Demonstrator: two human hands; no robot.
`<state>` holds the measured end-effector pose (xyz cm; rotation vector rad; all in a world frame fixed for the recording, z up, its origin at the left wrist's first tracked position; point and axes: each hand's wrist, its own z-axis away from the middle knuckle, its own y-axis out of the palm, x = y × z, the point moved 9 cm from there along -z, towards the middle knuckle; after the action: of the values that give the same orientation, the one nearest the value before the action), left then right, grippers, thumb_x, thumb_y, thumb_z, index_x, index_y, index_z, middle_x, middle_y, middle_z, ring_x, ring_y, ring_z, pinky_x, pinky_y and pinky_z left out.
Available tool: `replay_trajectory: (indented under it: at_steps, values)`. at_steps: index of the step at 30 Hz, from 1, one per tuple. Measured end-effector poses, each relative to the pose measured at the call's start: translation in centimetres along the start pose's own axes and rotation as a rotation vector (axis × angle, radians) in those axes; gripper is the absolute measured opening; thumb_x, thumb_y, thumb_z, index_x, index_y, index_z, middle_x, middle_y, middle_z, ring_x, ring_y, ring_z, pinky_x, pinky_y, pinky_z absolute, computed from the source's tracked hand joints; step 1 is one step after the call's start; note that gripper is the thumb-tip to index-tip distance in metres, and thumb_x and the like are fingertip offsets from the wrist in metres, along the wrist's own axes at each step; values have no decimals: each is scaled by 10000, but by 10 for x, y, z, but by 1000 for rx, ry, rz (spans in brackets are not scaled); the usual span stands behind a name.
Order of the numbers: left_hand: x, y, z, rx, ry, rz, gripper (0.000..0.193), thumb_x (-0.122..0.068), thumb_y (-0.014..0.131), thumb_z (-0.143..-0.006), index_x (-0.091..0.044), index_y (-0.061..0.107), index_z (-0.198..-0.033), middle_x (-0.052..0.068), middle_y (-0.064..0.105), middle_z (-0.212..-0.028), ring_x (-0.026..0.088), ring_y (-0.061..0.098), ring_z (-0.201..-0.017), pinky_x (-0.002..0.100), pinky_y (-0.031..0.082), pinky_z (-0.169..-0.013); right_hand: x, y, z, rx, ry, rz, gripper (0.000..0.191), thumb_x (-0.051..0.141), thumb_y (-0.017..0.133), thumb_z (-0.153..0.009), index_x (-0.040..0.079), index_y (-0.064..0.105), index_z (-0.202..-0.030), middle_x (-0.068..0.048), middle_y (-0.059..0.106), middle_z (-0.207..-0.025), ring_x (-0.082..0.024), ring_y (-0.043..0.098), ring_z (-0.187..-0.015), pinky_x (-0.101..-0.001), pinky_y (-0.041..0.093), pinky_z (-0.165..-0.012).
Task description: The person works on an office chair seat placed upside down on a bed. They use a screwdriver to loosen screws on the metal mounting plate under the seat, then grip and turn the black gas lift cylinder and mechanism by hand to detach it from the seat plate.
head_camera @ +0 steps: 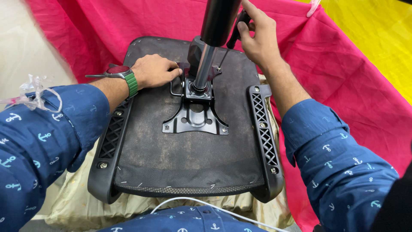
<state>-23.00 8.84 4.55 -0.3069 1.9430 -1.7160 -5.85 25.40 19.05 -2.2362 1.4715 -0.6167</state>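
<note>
An upturned black chair seat (pixel 189 150) lies before me, its dark fabric underside facing up. A black metal mechanism plate (pixel 195 118) is bolted at its middle, and a gas cylinder (pixel 210 47) with a chrome shaft stands up from it. My left hand (pixel 154 71), with a green-strapped watch on the wrist, rests flat on the seat and touches the mechanism's left side. My right hand (pixel 257 36) is raised at the top, fingers curled around a black lever (pixel 238 28) beside the cylinder.
Two black ribbed arm brackets (pixel 264 133) run down the seat's left and right edges. A pink cloth (pixel 343 73) lies under and behind the seat, with yellow cloth (pixel 373 38) at the far right. A white cable (pixel 193 202) crosses near my body.
</note>
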Motion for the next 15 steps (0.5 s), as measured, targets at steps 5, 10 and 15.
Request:
replay_trajectory:
  at_steps: [5,10,15]
  values:
    - [-2,-1,0,-28,31,-14,498,-540,476,-972,-277,696,-1332,146,743,-1142,391,681,-1085,525,530,-945,-20,1,0,80,200,215,398,101,840,-1008,105,688,-1376,-130,663,-983,-216,707,-855,-335,612,-791]
    - [0,2,0,4,2,9,498,-540,462,-974,-285,693,-1334,136,754,-1127,377,694,-1078,506,541,-947,4,-5,-2,9,-63,-11,482,-79,629,-967,-7,572,-1440,-150,645,-1169,-252,688,-1046,-368,580,-938]
    - [0,0,2,-7,12,-3,497,-537,463,-969,-283,698,-1325,136,750,-1129,380,691,-1078,510,543,-939,-10,3,-5,47,59,126,337,17,781,-998,63,697,-1321,-91,663,-993,-188,721,-900,-323,614,-825]
